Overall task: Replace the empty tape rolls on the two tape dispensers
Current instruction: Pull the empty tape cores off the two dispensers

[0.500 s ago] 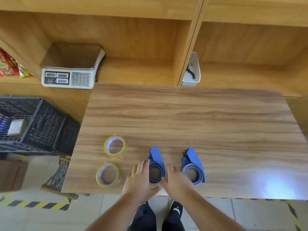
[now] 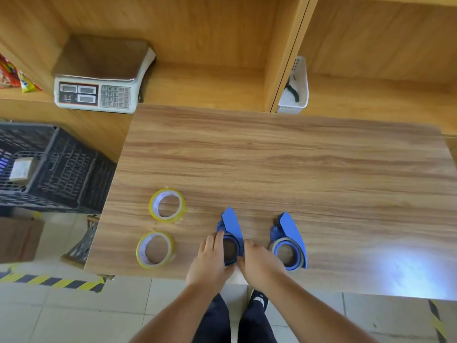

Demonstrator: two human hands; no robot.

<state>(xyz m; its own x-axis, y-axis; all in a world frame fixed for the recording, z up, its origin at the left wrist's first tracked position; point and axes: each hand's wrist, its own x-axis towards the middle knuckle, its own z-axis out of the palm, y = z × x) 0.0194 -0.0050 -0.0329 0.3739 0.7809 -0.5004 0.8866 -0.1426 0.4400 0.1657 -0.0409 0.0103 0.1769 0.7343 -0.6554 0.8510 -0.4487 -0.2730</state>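
Both hands are down at the near edge of the table [image 2: 296,157], one on each side of the left dispenser [image 2: 231,230]. The left hand [image 2: 210,261] has its fingers curled round the dispenser's left flank, thumb tucked under at the front. The right hand [image 2: 259,261] presses in from the other side, fingers bent against the blue rim; together they grip it. Inside that ring sits a bare brown core. The right dispenser [image 2: 289,243] stands just beside the right hand, untouched, its own core showing. Off to the left lie two yellow tape rolls, the far roll [image 2: 167,205] and the near roll [image 2: 155,250], flat on the wood and apart from each other.
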